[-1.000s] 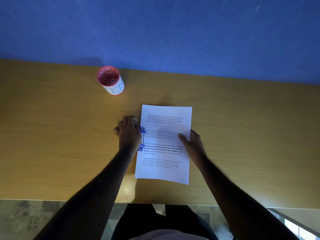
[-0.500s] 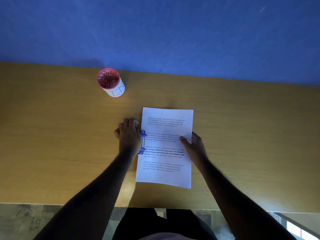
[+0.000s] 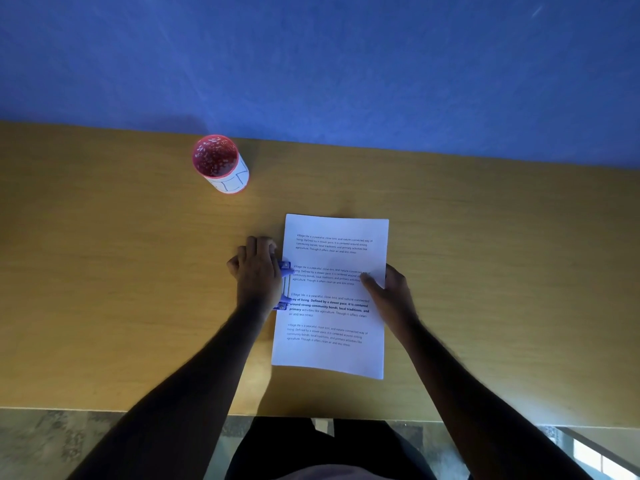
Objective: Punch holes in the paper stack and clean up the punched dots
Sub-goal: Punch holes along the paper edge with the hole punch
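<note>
Left hand [image 3: 258, 275] presses down, curled over the blue hole punch [image 3: 284, 285] on the paper stack [image 3: 332, 299] at frame centre, right hand [image 3: 389, 294] flat pinning its right edge; uneven pressure could skew sheets, misaligning holes.

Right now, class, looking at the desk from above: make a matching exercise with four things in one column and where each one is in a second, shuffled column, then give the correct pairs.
Things
1. left hand
2. right hand
3. red cup
4. paper stack

Places
A. near the blue wall, far left of the paper
B. lying flat mid-desk, printed side up
C. pressing on the blue hole punch at the paper's left edge
D. resting on the paper's right edge

Pairs: 1-C, 2-D, 3-A, 4-B
</note>
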{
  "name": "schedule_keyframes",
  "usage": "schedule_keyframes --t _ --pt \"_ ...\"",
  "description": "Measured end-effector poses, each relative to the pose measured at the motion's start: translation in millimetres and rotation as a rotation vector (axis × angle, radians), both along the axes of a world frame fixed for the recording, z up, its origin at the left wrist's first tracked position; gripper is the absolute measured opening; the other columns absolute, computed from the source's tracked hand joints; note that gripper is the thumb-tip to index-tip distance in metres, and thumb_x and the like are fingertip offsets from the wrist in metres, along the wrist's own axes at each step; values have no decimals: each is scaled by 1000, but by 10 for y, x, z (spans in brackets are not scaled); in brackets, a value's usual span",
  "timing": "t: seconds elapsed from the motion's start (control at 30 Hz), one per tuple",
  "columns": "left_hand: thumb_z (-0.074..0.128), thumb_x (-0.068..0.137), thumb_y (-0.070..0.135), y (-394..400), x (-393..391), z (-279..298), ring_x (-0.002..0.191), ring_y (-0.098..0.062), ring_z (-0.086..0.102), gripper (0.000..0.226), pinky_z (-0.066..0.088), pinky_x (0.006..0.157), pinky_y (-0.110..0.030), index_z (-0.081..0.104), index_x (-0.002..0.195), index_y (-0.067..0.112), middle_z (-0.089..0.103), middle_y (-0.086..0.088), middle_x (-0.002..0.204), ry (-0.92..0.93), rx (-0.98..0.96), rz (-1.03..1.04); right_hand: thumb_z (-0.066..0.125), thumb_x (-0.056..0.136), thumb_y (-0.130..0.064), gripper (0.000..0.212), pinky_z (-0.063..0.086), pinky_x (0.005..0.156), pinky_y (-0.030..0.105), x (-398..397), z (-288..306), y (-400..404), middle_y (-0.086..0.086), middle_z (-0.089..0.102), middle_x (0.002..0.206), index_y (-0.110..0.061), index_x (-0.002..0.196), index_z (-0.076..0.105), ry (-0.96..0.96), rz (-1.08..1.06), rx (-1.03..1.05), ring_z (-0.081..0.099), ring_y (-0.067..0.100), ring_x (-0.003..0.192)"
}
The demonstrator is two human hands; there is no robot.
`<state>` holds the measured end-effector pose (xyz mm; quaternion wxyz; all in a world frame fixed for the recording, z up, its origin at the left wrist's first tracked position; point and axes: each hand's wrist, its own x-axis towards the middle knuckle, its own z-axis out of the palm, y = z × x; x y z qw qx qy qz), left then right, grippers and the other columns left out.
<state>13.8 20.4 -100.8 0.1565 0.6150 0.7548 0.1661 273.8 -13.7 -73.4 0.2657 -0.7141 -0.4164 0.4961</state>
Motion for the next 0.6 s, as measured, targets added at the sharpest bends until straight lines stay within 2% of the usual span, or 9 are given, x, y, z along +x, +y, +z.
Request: schedule_keyframes --t 0.23,0.43,0.6 --pt "51 99 7 -10 -6 -12 94 -24 50 13 21 84 -34 56 102 19 57 -2 103 13 0 -6 67 98 -16 11 46 60 7 -2 0 9 -15 75 94 -18 107 70 -34 14 -8 66 -13 74" --pt "51 97 7 -5 -9 -19 94 -25 50 13 22 84 -34 55 103 19 56 -2 102 21 8 -16 67 97 -18 12 48 61 9 7 -17 21 -15 76 94 -19 108 71 -50 27 -7 67 -11 76" --pt "49 97 9 -6 -19 -50 94 -26 51 13 30 85 -40 55 105 18 57 -3 103 23 24 -22 67 97 -18 13 49 62 10 5 -26 35 -14 76 95 -19 109 71 -49 25 -8 68 -8 77"
